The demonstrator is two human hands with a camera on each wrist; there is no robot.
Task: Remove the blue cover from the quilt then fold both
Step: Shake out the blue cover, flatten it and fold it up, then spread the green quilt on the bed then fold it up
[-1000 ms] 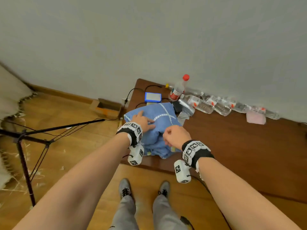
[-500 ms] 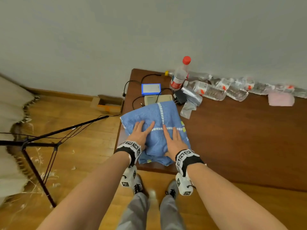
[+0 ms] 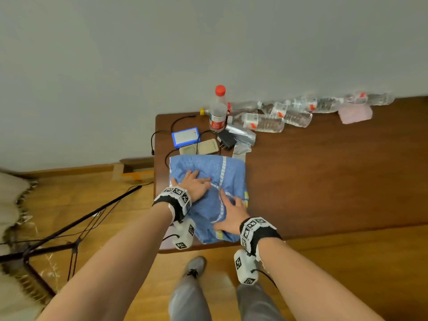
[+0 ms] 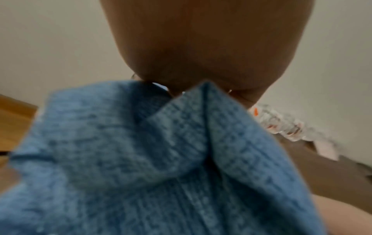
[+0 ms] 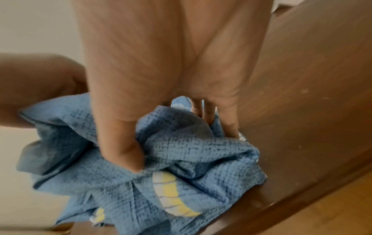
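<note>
- A dark wooden table (image 3: pixel 324 181) stood against a pale grey wall (image 3: pixel 162 54), with a light wooden floor (image 3: pixel 347 274) below it.
- The blue cover (image 3: pixel 208 165) lay folded at the table's near left corner, its near edge bunched and reaching the table's front edge (a white-and-yellow stripe ran across it).
- The left hand (image 3: pixel 195 185) lay flat on the cover's left half, fingers straight and slightly spread, pressing down.
- The right hand (image 3: pixel 232 214) rested palm down on the cover's near right part; its fingers (image 5: pixel 203 111) lay fairly straight over the folds, the thumb (image 5: pixel 122 152) pushed into the cloth.
- The two hands were close together but apart.
- Behind the cover sat a blue box (image 3: pixel 185 137) with black cables (image 3: pixel 176 122), two beige pads (image 3: pixel 200 148) and a black plug (image 3: pixel 227 140).
- One bottle (image 3: pixel 218 112) with a red cap stood upright near the wall; more clear bottles (image 3: pixel 289 112) lay on their sides along it, beside a pink cloth (image 3: pixel 355 114).
- A black tripod (image 3: pixel 69 228) stood on the floor to the left.
- I could not tell where the quilt was.
</note>
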